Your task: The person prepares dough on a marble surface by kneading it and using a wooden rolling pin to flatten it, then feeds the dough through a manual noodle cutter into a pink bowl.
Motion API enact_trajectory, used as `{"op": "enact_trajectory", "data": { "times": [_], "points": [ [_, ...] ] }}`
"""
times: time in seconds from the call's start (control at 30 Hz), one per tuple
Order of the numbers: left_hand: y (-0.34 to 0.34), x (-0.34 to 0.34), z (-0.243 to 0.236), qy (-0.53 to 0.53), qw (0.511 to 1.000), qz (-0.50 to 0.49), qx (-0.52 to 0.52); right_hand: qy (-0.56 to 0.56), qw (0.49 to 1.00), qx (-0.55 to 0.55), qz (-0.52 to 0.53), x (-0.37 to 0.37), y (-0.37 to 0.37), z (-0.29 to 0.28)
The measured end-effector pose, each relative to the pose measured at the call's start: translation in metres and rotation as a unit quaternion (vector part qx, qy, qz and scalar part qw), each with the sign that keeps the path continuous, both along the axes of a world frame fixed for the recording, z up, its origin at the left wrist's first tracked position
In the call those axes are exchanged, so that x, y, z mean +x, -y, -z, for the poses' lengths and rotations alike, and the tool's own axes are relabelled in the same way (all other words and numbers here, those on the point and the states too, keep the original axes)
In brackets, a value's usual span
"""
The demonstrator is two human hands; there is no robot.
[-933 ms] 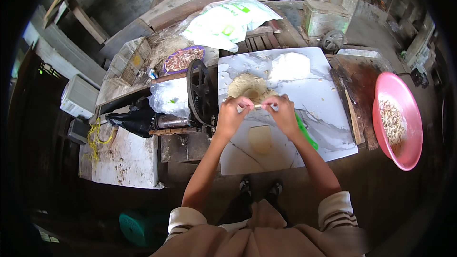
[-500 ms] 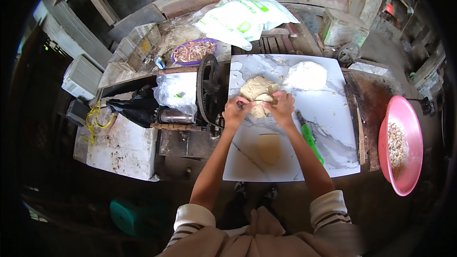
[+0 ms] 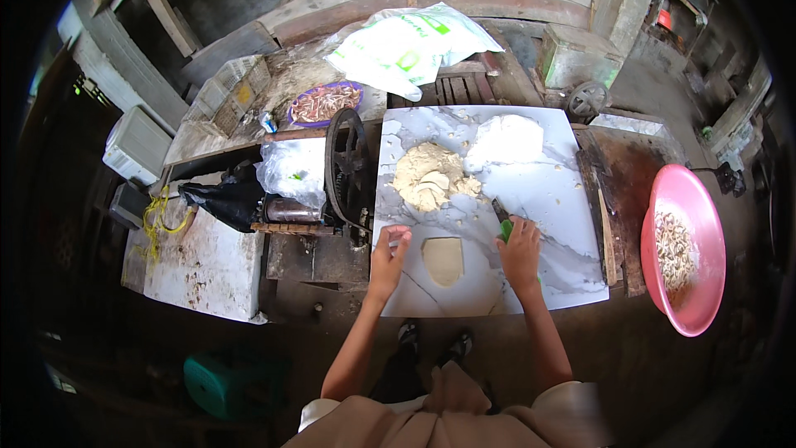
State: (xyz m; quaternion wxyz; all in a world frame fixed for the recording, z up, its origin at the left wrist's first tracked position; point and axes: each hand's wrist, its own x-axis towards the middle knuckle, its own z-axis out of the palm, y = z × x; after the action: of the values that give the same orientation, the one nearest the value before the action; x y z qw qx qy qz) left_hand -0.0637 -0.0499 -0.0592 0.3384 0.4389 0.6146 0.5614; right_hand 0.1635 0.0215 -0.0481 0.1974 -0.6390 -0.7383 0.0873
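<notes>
A mound of pale dough (image 3: 431,176) lies on the marble-patterned board (image 3: 564,241), with cut pieces heaped on its near side. Nearer to me is a flat, thin sheet of dough (image 3: 443,261). Left of that sheet, my left hand (image 3: 390,259) hovers, open and loosely bent, with nothing in it. My right hand (image 3: 521,253) is closed over the green handle of a knife (image 3: 500,211), whose dark blade points away toward the dough. Most of the handle is hidden under my fingers. Behind the knife sits a heap of white flour (image 3: 507,141).
Left of the board stands a roller machine with a large dark wheel (image 3: 348,162). A pink basin (image 3: 723,257) with small cut pieces is at the right. Beyond are a purple-rimmed tray (image 3: 326,104) of strips and a white-green sack (image 3: 410,50). A green stool (image 3: 207,386) stands low left.
Both hands have left the dough mound and come nearer to me. My right hand has taken hold of the knife; my left has moved down beside the dough sheet. The view has shifted slightly.
</notes>
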Motion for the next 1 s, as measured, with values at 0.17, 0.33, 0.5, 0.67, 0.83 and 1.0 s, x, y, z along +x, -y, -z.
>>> {"op": "enact_trajectory", "data": {
  "times": [0.17,0.33,0.5,0.67,0.83,1.0],
  "points": [
    [0.016,0.025,0.007,-0.089,0.996,0.0,0.002,-0.017,0.999,-0.036,-0.018,-0.001,-0.002,0.006],
    [0.027,0.017,0.013,-0.069,0.995,0.064,0.022,-0.087,0.993,0.023,-0.072,-0.021,0.029,-0.01],
    [0.024,0.008,0.008,-0.122,0.982,0.137,0.037,-0.056,0.988,-0.093,-0.113,-0.067,0.075,-0.03],
    [0.02,-0.005,0.018,-0.13,0.973,0.176,0.073,0.058,0.99,-0.094,-0.083,-0.097,0.091,-0.025],
    [0.017,-0.012,0.023,-0.155,0.959,0.205,0.119,0.1,0.992,-0.054,-0.048,-0.116,0.093,-0.016],
    [0.016,-0.016,0.026,-0.207,0.943,0.205,0.161,0.086,0.992,-0.092,-0.011,-0.126,0.093,-0.013]
  ]
}}
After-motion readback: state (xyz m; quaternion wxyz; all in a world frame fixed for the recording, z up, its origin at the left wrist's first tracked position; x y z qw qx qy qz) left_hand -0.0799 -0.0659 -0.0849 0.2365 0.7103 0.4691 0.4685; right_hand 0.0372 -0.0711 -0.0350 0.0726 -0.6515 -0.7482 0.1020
